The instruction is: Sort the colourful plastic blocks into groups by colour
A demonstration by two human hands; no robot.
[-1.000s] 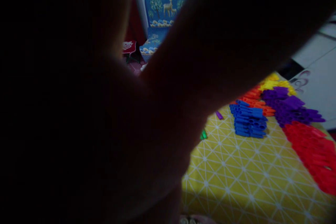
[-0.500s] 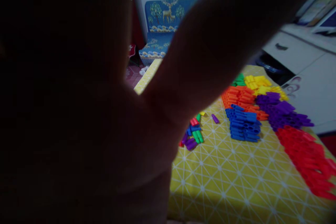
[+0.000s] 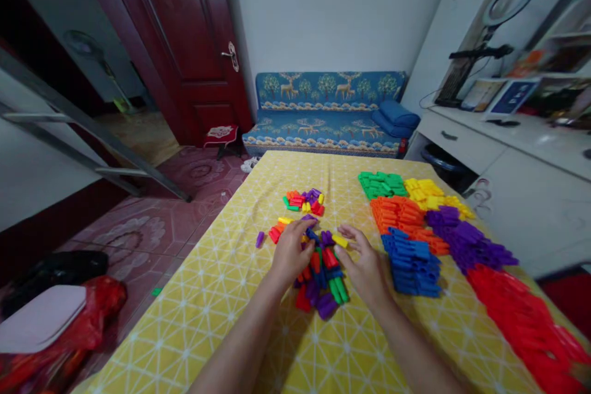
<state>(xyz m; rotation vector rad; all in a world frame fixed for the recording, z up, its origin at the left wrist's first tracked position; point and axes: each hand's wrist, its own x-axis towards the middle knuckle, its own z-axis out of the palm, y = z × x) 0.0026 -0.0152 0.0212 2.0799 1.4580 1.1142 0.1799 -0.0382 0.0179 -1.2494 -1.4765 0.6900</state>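
Note:
My left hand (image 3: 290, 251) reaches over the left side of a mixed pile of coloured plastic tubes (image 3: 316, 277), its fingers curved down at a dark blue piece (image 3: 313, 235); whether it grips that piece is unclear. At the pile's right edge, my right hand (image 3: 365, 263) has its thumb and fingers around a yellow tube (image 3: 340, 240). A smaller mixed heap (image 3: 305, 202) lies just beyond, and a lone purple tube (image 3: 260, 239) rests to the left.
Sorted green (image 3: 382, 184), orange (image 3: 397, 217), blue (image 3: 412, 265), yellow (image 3: 427, 192), purple (image 3: 471, 240) and red (image 3: 526, 320) piles line the right of the yellow tablecloth (image 3: 207, 320). A blue sofa (image 3: 323, 117) stands beyond.
The dark, blurred hand and arm that covered much of the view are gone from close to the camera. Both my hands now show at the mixed pile, and more of the room is visible.

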